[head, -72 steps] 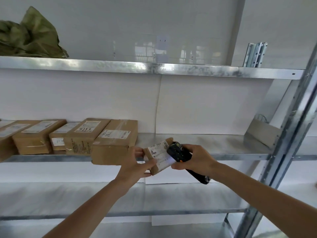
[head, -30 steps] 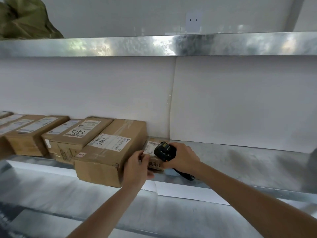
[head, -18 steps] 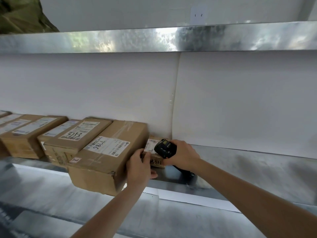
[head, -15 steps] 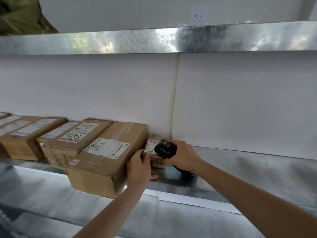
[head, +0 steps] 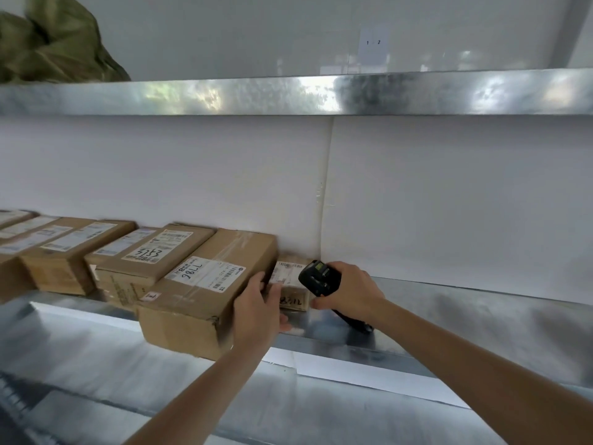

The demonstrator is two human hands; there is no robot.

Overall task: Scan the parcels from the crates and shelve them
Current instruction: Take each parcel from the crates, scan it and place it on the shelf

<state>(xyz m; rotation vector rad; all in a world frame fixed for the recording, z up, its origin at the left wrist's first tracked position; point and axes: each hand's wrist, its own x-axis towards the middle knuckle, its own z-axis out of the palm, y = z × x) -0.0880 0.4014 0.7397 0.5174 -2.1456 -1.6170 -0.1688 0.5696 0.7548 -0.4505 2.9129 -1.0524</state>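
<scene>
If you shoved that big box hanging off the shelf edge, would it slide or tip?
The big box looks stiff, with flat taped faces, so it would probably slide on the smooth metal shelf. Its front corner overhangs the edge, so a pull outward might tip it. The left hand rests against it.

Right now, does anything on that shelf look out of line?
Yes. The big box marked 7786 sits skewed, its dented front corner overhanging the shelf edge. The left hand rests against it.
</scene>
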